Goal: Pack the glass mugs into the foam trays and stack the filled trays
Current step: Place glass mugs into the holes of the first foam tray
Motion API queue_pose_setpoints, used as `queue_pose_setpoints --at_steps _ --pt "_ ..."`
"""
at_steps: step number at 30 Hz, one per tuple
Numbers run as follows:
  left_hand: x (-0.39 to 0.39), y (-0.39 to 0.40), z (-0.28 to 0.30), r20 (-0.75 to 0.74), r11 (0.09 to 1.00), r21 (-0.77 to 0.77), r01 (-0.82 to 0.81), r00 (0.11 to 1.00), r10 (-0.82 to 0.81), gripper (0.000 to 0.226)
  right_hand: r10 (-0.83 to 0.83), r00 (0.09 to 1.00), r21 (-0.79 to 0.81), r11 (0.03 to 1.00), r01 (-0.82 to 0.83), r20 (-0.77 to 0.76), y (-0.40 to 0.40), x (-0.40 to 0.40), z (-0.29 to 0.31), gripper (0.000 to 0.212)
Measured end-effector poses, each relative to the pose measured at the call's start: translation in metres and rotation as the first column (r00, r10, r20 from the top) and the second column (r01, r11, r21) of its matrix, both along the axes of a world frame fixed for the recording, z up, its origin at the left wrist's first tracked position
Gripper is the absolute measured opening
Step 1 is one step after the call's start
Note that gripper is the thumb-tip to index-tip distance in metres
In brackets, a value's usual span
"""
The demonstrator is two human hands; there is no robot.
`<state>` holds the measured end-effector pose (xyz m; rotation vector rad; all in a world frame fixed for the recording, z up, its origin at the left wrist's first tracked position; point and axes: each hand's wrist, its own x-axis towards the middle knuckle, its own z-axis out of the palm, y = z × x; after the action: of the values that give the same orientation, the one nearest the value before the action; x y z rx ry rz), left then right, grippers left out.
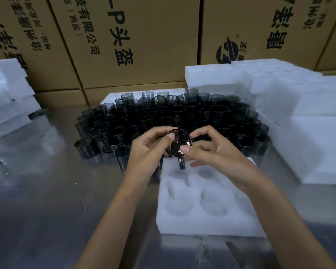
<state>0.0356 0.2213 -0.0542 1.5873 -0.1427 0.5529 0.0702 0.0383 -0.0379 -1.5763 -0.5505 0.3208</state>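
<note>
A dark glass mug (177,141) is held between both hands, its round base turned toward me and its handle hanging down. My left hand (149,150) grips its left side with the thumb on the base. My right hand (209,150) pinches its right side, thumb on the base. Directly below lies a white foam tray (206,224) with several empty round pockets. Behind the hands stands a dense cluster of dark glass mugs (163,113) on the metal table.
Stacks of white foam trays (299,113) rise at the right, and more foam trays (8,98) at the left. Brown cardboard boxes (124,35) form a wall at the back. The steel table (47,191) reflects light at the left.
</note>
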Motion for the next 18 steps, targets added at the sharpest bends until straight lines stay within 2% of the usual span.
queue_pose_setpoints --at_steps 6,12,16,18 --pt "-0.003 -0.001 -0.009 -0.040 0.999 -0.029 0.045 0.998 -0.046 0.017 0.037 0.993 0.038 0.999 -0.033 -0.111 -0.009 0.000 -0.005 0.037" --pt "-0.009 0.007 -0.005 -0.153 0.983 -0.100 0.154 0.974 -0.168 0.036 0.102 0.977 0.079 0.993 -0.088 -0.185 -0.008 0.005 -0.010 0.040" --pt "-0.014 0.011 0.001 -0.206 0.976 -0.098 0.193 0.956 -0.209 0.034 0.066 0.979 0.082 0.995 -0.051 -0.191 -0.005 0.002 -0.009 0.024" --pt "-0.015 0.013 0.003 -0.256 0.981 -0.069 0.180 0.947 -0.192 0.028 -0.002 0.988 0.026 1.000 0.006 -0.155 -0.002 0.000 -0.010 0.018"
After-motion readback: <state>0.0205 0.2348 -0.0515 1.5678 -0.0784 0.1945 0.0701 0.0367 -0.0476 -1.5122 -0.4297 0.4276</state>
